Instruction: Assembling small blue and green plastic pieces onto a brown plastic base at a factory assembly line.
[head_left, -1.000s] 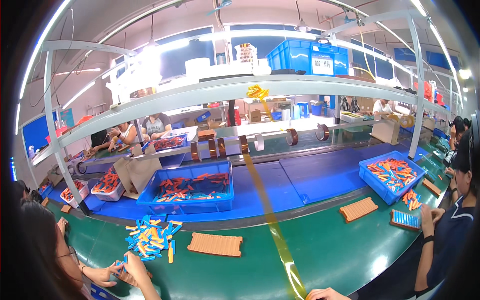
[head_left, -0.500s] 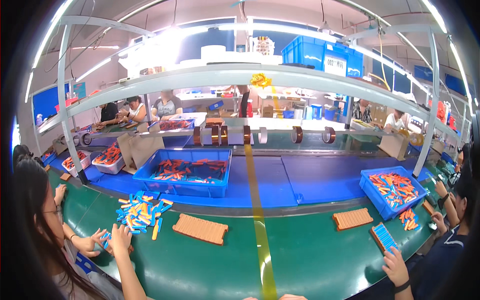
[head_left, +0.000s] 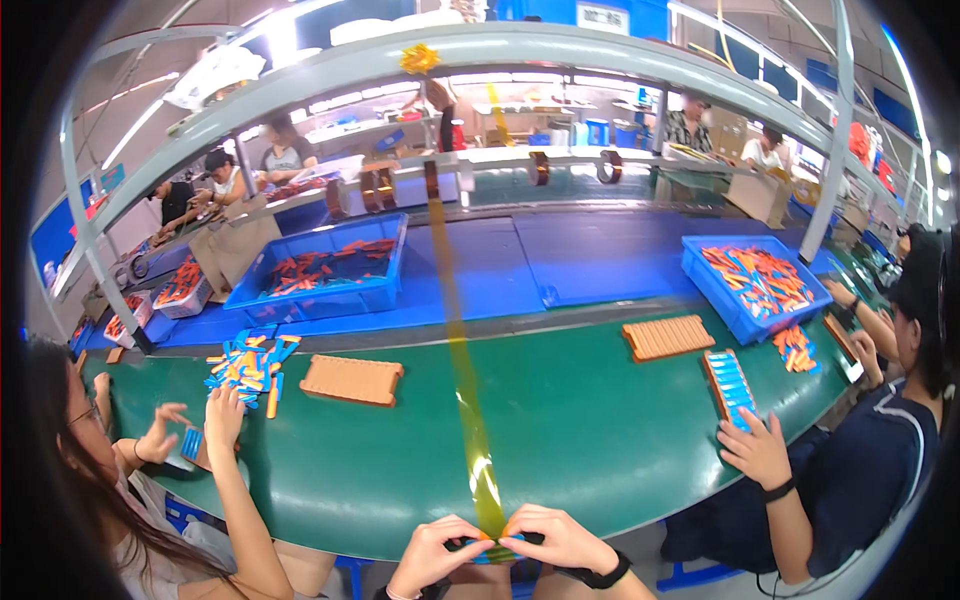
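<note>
Green bench [head_left: 600, 440]: tape strip [head_left: 462, 380] end betw. L hand [head_left: 437, 552] & R hand [head_left: 560, 540] grip.

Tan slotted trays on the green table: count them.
2 empty tan trays: one left of the yellow tape strip, beside the loose pile of parts; one right of it, before the blue bin. Others may be hidden.
</note>
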